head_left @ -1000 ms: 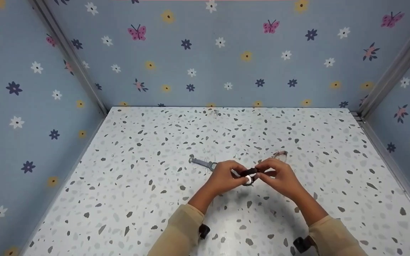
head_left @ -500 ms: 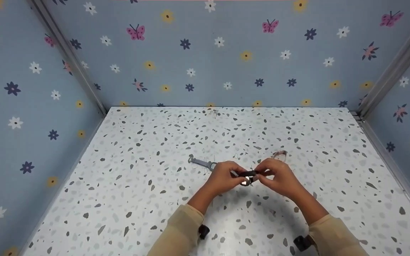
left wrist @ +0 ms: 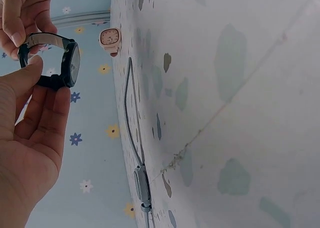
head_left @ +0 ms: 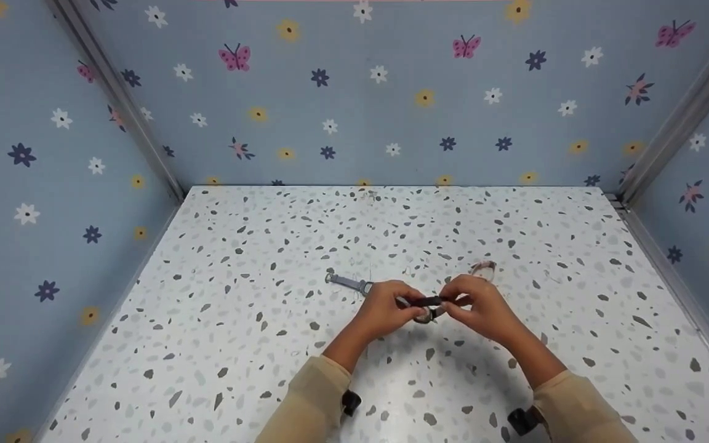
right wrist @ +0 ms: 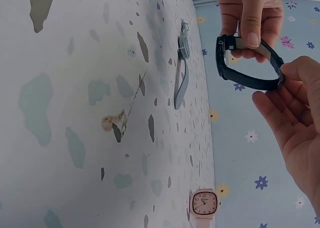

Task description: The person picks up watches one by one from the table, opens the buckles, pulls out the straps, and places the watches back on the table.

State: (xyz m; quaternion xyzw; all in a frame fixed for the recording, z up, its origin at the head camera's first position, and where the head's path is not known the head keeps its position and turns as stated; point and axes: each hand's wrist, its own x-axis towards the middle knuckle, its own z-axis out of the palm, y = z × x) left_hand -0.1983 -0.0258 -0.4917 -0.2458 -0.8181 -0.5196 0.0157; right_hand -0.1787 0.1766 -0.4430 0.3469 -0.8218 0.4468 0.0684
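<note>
A dark wristwatch (head_left: 426,301) is held up between both hands, above the table. In the right wrist view, its strap (right wrist: 252,82) forms a closed-looking loop; whether the buckle is fastened cannot be told. My left hand (head_left: 388,309) pinches the band near the watch case, thumb on the strap's pale inner side. Fingers of my right hand (head_left: 480,307) pinch the strap at the buckle end, as the right wrist view shows. The watch's round face (left wrist: 75,64) is turned away from the left palm.
A grey-blue watch (head_left: 347,282) lies on the speckled table (head_left: 237,344), beyond my left hand. Behind my right hand rests a pink watch (right wrist: 204,204) with a squarish dial. Flower-patterned panels (head_left: 354,92) enclose the table at the back and sides.
Between my hands the dark watch has tilted a little, and the bright glare on its face has faded. Both hands stay almost in place. The two watches on the table have not moved.
</note>
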